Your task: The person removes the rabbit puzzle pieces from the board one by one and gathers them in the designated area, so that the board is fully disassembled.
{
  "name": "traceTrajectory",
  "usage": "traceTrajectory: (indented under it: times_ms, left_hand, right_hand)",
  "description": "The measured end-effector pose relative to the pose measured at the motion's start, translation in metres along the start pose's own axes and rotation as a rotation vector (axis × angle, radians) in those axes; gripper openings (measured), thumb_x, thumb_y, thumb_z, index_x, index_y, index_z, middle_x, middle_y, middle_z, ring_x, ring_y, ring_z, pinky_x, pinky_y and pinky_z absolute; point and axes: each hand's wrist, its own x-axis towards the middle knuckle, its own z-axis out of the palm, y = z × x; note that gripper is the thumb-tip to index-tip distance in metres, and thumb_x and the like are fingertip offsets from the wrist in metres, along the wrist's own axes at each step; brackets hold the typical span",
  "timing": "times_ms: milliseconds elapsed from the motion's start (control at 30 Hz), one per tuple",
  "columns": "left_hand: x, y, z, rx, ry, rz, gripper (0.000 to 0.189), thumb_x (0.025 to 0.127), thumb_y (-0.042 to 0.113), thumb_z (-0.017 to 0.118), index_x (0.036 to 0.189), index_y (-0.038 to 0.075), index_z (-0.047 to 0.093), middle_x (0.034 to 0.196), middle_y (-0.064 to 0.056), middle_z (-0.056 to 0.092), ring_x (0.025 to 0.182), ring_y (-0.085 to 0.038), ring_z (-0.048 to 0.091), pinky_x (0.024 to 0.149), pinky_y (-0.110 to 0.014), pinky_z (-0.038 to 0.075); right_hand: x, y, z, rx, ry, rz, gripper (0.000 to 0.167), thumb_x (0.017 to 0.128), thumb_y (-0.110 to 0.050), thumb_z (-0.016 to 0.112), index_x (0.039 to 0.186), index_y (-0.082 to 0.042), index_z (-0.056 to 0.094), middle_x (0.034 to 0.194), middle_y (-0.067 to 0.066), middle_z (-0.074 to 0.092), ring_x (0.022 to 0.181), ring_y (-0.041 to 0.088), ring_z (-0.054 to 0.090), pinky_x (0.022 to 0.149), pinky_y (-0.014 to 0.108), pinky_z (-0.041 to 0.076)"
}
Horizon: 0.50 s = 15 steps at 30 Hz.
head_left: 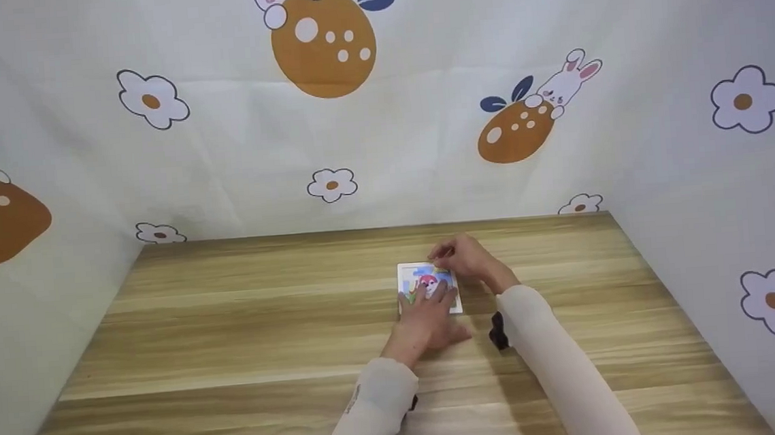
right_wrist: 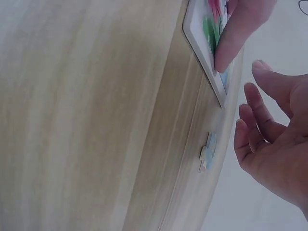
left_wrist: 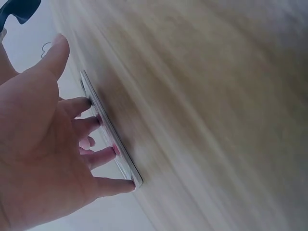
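A small white-framed jigsaw puzzle (head_left: 405, 269) with a pink-and-white cartoon animal lies flat on the table. My left hand (head_left: 427, 320) rests on it with spread fingers; in the left wrist view the fingertips (left_wrist: 109, 153) press on the board and the thumb stands away from it. By the board's upper right corner is my right hand (head_left: 466, 256). The right wrist view shows the right hand (right_wrist: 279, 130) with loosely bent fingers, thumb apart, nothing visible between them. Beneath it lies a loose puzzle piece (right_wrist: 208, 151), light blue on top, hidden in the head view.
The wood-grain table (head_left: 232, 337) spreads out around the board. Behind it and at both sides hangs a pale curtain (head_left: 233, 153) printed with rabbits, orange fruit and flowers. A dark strap or device (head_left: 498, 332) sits at the right wrist.
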Motion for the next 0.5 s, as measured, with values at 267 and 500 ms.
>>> traceTrajectory:
  times_ms: [267, 500]
  left_hand:
    - [-0.001, 0.001, 0.001, 0.030, -0.047, -0.018, 0.087, 0.092, 0.069, 0.051, 0.161, 0.025, 0.020, 0.170, 0.003, 0.017, 0.158, -0.029, 0.008, 0.123, -0.066, 0.012]
    - [-0.001, 0.002, 0.005, 0.039, -0.028, -0.031, 0.089, 0.090, 0.072, 0.051, 0.161, 0.026, 0.021, 0.170, 0.004, 0.017, 0.158, -0.030, 0.009, 0.122, -0.066, 0.015]
  right_hand:
    - [0.002, -0.005, 0.010, -0.007, -0.069, -0.035, 0.024, 0.092, 0.006, 0.062, 0.109, -0.004, 0.076, 0.111, 0.012, 0.075, 0.102, 0.025, 0.068, 0.092, 0.040, 0.056]
    - [0.006, -0.011, 0.018, -0.067, -0.104, -0.090, 0.040, 0.085, 0.017, 0.055, 0.105, -0.007, 0.078, 0.115, 0.008, 0.075, 0.110, 0.027, 0.065, 0.099, 0.044, 0.053]
